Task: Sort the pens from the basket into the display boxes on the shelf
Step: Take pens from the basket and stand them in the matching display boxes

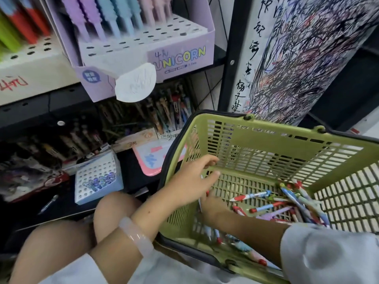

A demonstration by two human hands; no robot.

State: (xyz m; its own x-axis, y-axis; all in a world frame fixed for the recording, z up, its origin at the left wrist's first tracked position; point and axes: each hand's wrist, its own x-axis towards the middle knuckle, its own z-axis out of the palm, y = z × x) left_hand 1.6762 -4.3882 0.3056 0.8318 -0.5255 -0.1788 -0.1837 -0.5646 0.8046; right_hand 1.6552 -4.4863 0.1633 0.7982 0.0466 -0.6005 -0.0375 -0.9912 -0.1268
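The black metal shelf (67,103) carries a lilac cardboard Unicorn display box (180,56) at its upper edge. The green slotted plastic basket (266,144) holds loose patterned pens (264,206) along its floor's right corner. This looks like the gathering step: the left hand (190,183) reaches in, fingers relaxed; the right hand (213,208) is mostly hidden, so I cannot tell its grip. A small blue perforated box (96,179) sits lower; the basket rim crowds it.

A black metal shelving frame (229,58) rises at upper centre. Right of it stands a white panel (287,58) covered in scribbles. Pale floor (369,124) shows at far right.
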